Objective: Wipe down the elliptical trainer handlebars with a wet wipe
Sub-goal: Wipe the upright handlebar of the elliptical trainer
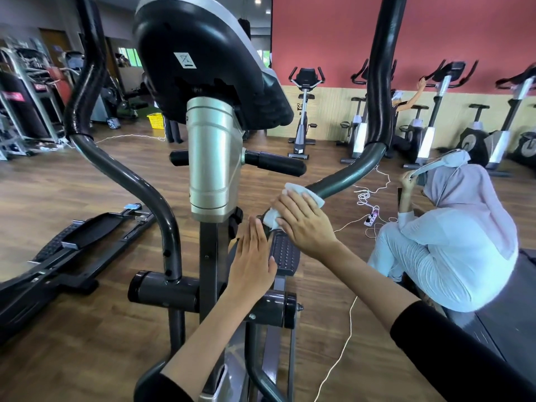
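Low on the right bar (pixel 348 172), just beside the column (pixel 210 169), the right hand (pixel 304 224) wraps the wipe (pixel 272 217) round the dark metal tube, with fingers curled over the top and white folds showing above the knuckles and under the thumb side. The left hand (pixel 252 256) is flat, its straight fingers together and holding nothing. Its fingertips lie close against the same bar's lowest stretch, though I cannot tell whether they touch it. I judge the step to be a stroke along this bar's bare metal, with much left to do: the foam (pixel 380 82) higher up, the left bar (pixel 136 184) and the stub grip (pixel 275 162) on the column. To do it well, the grip should be snug enough that the wipe circles the tube, not just its upper face, yet loose enough to slide; a slight wrist twist would reach the underside. The bend ahead calls for the fingers to re-seat so the wipe does not bunch or slip out. These bars probably pivot, so the flat hand would serve best pressed to the tube as a brace — otherwise the bar may swing away under the push. On the foam, slower passes seem wise.
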Tool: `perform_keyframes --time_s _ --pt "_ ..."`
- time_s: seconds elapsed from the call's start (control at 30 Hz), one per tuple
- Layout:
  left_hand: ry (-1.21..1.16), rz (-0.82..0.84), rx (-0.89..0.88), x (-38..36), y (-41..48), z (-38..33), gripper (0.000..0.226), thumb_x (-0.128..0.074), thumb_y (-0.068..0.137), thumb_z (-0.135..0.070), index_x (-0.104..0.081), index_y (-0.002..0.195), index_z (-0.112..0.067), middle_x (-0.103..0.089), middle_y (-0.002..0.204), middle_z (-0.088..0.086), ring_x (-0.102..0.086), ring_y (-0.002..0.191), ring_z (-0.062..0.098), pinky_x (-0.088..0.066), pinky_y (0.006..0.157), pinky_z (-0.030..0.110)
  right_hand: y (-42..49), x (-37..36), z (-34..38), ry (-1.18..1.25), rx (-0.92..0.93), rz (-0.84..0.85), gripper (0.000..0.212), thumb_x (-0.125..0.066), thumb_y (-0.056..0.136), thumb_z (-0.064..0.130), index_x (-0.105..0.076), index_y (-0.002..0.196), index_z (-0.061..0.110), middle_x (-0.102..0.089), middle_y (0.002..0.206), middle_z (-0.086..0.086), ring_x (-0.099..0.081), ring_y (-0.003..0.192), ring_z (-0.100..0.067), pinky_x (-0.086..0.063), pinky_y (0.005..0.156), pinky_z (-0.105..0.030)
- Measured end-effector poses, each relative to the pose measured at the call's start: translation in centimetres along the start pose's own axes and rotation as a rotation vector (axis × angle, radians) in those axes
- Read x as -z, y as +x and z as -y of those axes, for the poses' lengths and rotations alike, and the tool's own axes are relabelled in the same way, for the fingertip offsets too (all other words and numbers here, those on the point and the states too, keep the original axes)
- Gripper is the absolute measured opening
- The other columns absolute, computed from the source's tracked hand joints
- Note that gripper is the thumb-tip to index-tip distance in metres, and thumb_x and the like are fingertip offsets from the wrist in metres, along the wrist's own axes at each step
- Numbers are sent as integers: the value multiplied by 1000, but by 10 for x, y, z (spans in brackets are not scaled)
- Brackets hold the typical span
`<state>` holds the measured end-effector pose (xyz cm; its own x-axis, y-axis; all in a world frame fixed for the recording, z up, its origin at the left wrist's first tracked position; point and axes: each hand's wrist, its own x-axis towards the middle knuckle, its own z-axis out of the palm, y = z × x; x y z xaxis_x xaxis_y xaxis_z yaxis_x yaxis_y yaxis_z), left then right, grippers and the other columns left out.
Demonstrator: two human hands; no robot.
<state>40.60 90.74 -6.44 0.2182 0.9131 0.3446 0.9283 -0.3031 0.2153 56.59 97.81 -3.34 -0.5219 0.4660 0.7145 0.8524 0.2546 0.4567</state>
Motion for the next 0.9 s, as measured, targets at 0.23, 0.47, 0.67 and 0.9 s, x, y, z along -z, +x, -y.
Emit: perform_keyframes --time_s 0.23,0.47,0.67,0.9 --pt "-4 5 -21 -7 -6 9 80 -34 101 -28 25 143 4 30 152 18 19 145 25 13 112 28 -8 9 -60 21 -217 -145 46 -23 104 32 -49 133 8 -57 131 -14 -36 132 -27 -13 115 -39" --pt "-13 8 -34 -16 -16 15 79 -34 101 -29 28 141 2 35 145 14 28 137 20 25 105 26 3 9 -24 105 -397 -167 41 -29 99 23 -55 123 3 -57 125 -15 -33 131 -29 -9 115 -40" --pt "-71 46 -10 -20 -30 21 79 -32 102 -32 34 134 -3 35 143 10 26 136 16 10 115 27 7 0 23 132 -281 -110 47 -24 102 26 -62 118 3 -62 119 -14 -39 126 -29 -14 114 -41" --pt "-12 166 70 -35 -51 41 73 -29 101 -25 24 142 3 16 158 20 4 149 24 0 121 32 -13 -16 73 46 79 126 48 -31 97 30 -61 126 7 -59 131 -9 -46 131 -26 -10 118 -40"
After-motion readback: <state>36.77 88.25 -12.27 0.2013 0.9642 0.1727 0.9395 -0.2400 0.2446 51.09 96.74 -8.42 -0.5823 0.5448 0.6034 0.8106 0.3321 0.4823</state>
